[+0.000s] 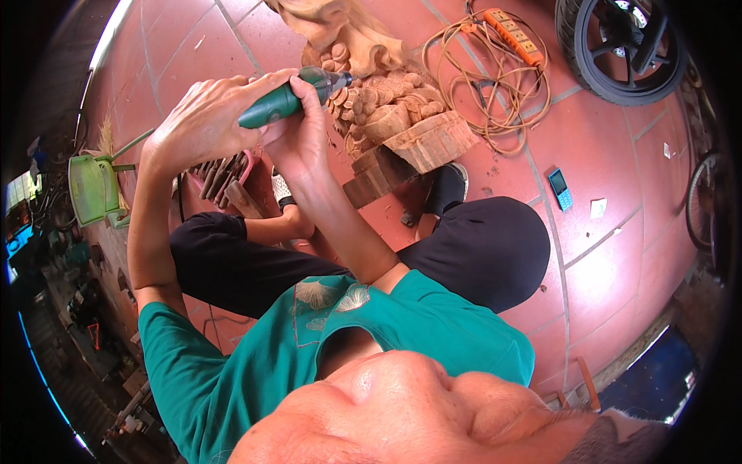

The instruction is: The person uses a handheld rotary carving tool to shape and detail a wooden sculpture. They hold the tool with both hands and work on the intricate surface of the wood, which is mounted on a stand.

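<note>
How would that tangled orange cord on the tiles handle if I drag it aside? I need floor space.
The orange cord lies in loose loops, so it is probably floppy and would trail rather than slide whole. Its power strip looks rigid and may snag. Loops lie close to the wood carving.

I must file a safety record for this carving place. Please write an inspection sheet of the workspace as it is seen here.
Surface: red tiled floor, pale joints, small scraps lying on it.
Job's things: green rotary tool, its tip at the carved wooden piece, which rests on a wooden block.
Clutter: mobile phone, paper scrap, pink tray of chisels, green plastic chair.
Grippers: left hand and right hand both grip the tool.
Cables: orange power strip with a loose coiled cord beside the carving.
Surroundings: black wheel at the far right.
</note>
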Demonstrator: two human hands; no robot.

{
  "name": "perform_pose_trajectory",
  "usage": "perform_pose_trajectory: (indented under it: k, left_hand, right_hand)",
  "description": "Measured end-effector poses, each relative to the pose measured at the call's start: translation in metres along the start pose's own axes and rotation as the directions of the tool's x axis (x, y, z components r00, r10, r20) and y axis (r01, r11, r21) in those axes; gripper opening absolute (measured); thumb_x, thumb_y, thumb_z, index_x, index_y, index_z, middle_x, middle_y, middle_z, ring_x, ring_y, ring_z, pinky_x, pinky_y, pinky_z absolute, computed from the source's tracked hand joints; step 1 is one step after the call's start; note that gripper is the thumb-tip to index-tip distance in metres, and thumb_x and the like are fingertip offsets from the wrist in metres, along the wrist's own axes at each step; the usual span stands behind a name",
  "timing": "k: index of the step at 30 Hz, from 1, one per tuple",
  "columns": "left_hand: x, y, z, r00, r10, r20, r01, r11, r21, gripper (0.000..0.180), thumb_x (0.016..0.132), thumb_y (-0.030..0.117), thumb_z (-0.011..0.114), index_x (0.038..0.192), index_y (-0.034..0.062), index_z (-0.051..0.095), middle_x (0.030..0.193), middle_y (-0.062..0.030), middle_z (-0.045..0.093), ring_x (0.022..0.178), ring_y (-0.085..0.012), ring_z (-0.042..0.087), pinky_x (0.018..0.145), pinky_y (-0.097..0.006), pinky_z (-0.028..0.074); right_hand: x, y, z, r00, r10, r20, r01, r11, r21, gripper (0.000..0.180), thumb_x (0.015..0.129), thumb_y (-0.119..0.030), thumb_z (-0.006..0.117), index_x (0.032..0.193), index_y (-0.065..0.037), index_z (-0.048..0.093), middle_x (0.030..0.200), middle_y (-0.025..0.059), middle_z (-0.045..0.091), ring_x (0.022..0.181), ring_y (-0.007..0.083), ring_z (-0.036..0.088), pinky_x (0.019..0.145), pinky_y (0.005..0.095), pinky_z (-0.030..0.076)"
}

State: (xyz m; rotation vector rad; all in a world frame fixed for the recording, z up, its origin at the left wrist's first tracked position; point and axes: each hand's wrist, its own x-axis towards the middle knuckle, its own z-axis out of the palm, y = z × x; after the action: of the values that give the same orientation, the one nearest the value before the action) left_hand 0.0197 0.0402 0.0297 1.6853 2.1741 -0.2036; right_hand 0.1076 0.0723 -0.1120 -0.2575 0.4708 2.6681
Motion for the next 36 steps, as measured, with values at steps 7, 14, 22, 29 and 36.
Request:
perform_pose_trajectory:
  k: [7,14,22,29,36]
  left_hand:
    - [0.005,0.003,0.005,1.000,0.002,-0.004,-0.002,0.999,0.036,0.076,0.075,0.006,0.061,0.149,0.0174,0.051,0.096,-0.0222,0.071,0.085,-0.0422,0.069,0.075,-0.049,0.053]
    - [0.008,0.012,0.003,1.000,-0.007,0.001,0.007,0.998,0.066,0.075,0.075,0.007,0.059,0.149,0.0158,0.050,0.102,-0.0246,0.071,0.090,-0.0433,0.069,0.080,-0.050,0.054]
    - [0.006,0.013,0.000,0.999,-0.026,0.029,0.023,0.996,0.091,0.074,0.076,0.008,0.059,0.149,0.0155,0.050,0.102,-0.0247,0.071,0.091,-0.0433,0.069,0.080,-0.050,0.054]
    - [0.003,0.009,0.005,1.000,0.004,0.000,-0.004,0.995,0.097,0.075,0.075,0.009,0.061,0.148,0.0154,0.051,0.099,-0.0234,0.072,0.089,-0.0421,0.069,0.078,-0.050,0.054]
    - [0.003,0.013,-0.001,0.997,-0.050,0.051,0.044,0.993,0.107,0.076,0.074,0.009,0.065,0.149,0.0155,0.051,0.103,-0.0218,0.072,0.092,-0.0408,0.070,0.081,-0.050,0.054]
  right_hand:
    - [-0.002,-0.005,0.001,1.000,-0.012,0.028,0.012,1.000,0.000,0.036,0.094,-0.033,0.070,0.121,-0.011,0.060,0.116,0.0061,0.070,0.107,0.0197,0.068,0.094,0.0377,0.054]
    - [0.003,-0.009,-0.007,0.998,-0.010,0.064,0.007,0.999,0.052,0.029,0.095,-0.029,0.070,0.116,-0.009,0.065,0.116,0.0065,0.071,0.113,0.0212,0.067,0.103,0.0397,0.051]
    - [0.000,-0.004,-0.001,1.000,-0.020,0.006,0.020,0.999,0.032,0.035,0.094,-0.033,0.072,0.120,-0.012,0.060,0.114,0.0047,0.070,0.105,0.0191,0.069,0.087,0.0349,0.054]
    - [-0.003,-0.003,-0.002,1.000,0.009,0.019,-0.010,0.999,0.036,0.038,0.093,-0.034,0.072,0.121,-0.012,0.060,0.115,0.0040,0.070,0.107,0.0194,0.068,0.093,0.0360,0.052]
    - [-0.006,-0.003,-0.004,0.998,0.023,0.057,-0.026,0.998,0.055,0.030,0.093,-0.030,0.072,0.116,-0.010,0.066,0.117,0.0043,0.070,0.115,0.0201,0.065,0.103,0.0395,0.050]
